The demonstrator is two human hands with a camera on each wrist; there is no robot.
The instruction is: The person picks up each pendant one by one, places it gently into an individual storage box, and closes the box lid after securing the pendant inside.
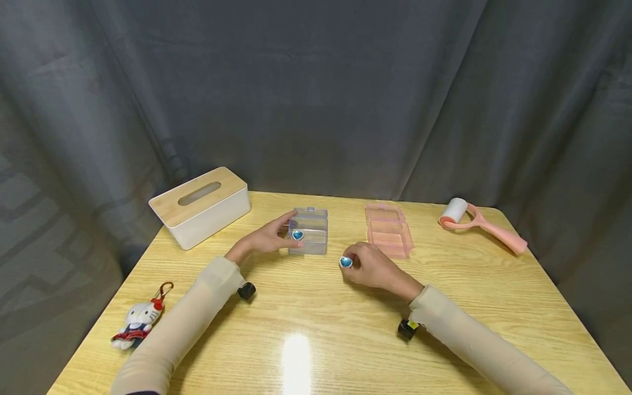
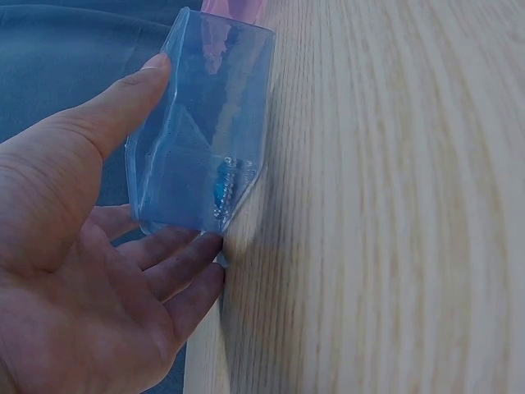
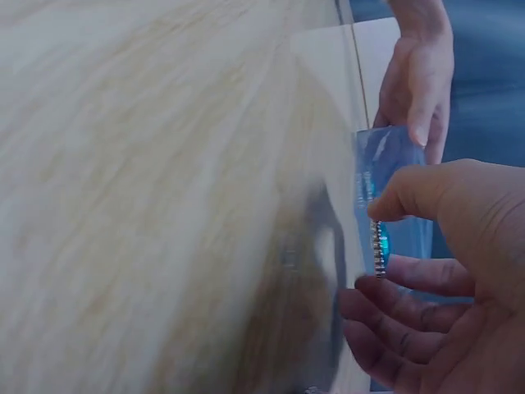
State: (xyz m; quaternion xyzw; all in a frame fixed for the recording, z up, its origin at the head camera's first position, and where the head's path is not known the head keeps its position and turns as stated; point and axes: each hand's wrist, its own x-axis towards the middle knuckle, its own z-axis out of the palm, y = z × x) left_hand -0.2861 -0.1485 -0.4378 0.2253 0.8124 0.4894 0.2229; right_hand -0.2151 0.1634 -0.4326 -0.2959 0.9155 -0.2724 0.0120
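Note:
A clear bluish plastic box (image 1: pixel 316 237) with several compartments lies on the table. My left hand (image 1: pixel 268 237) holds it from the left, thumb on its near side in the head view and fingers at its far left. Inside its left part sits a blue heart-shaped gem (image 1: pixel 297 235) with a silver beaded rim, seen edge-on through the wall in the left wrist view. To the right and nearer, my right hand (image 1: pixel 371 266) pinches a second blue heart-shaped gem (image 1: pixel 345 262) between thumb and fingers, apart from the box. In the right wrist view, this gem's beaded edge (image 3: pixel 379 246) shows.
A pink clear plastic box (image 1: pixel 390 233) stands right of the bluish one. At the back left is a white tissue box (image 1: pixel 212 214) with a wooden lid. A pink lint roller (image 1: pixel 486 225) lies back right. A plush cat keychain (image 1: pixel 140 320) rests front left.

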